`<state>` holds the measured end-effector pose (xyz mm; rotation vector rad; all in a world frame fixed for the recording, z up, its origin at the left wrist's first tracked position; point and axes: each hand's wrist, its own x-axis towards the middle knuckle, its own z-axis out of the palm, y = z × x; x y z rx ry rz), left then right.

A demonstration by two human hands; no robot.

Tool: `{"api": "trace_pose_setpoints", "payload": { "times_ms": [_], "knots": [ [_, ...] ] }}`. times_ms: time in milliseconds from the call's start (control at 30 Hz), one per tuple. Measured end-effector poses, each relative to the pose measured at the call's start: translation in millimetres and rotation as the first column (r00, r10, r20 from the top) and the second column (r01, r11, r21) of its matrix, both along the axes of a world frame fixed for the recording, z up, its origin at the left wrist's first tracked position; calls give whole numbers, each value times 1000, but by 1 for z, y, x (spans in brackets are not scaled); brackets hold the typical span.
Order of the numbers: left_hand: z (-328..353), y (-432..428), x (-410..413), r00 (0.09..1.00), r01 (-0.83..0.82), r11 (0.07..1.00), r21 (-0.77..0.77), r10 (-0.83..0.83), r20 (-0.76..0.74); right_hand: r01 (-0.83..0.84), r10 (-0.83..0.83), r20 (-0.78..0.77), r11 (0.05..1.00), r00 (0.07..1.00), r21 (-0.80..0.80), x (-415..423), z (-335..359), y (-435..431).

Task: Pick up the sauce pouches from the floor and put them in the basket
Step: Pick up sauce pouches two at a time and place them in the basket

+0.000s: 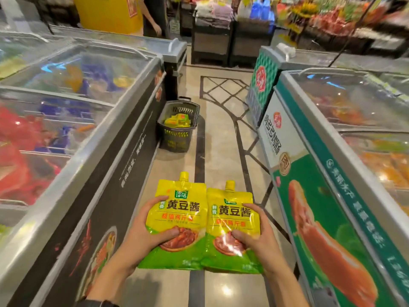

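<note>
Aisle floor (221, 134): pale polished tile with dark inlaid lines, lattice pattern at the far end.
Left: chest freezer (66, 89) with sliding glass lids, red and blue packs under the glass. Side panel dark, white lettering.
Right: second chest freezer (354, 111). Side panel green and white, printed with a cut of meat.
Far left: yellow stand (110, 14), a person (152, 23) just beside it.
Far right: blurred shelves (321, 16), possibly produce.
</note>
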<state>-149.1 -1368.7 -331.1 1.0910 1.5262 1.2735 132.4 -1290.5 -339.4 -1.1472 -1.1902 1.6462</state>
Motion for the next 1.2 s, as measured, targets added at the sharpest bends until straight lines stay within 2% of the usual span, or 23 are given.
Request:
{"api": "trace_pose_setpoints", "payload": {
  "times_ms": [233,433,600,733,1100,1200],
  "knots": [
    [-15,153,-54,998,56,998,7,-56,14,62,-63,37,998,997,34,-49,-13,138],
    [-21,295,-98,1000,4,999,-35,-4,-10,2,-1,30,1000,1000,-9,-100,-17,294],
    [-22,389,-140,998,-15,998,-60,19,62,-61,62,44,998,997,-20,-145,-15,408],
    [-29,473,-177,998,-31,998,-49,34,44,-78,80,40,996,996,-42,-187,-23,491],
    [-63,713,-322,989,65,988,-142,-45,143,57,-48,70,991,996,-119,-319,-56,705],
    [-65,767,-346,982,32,984,-173,1,189,84,-75,66,987,995,-139,-343,-57,757]
  ]
}}
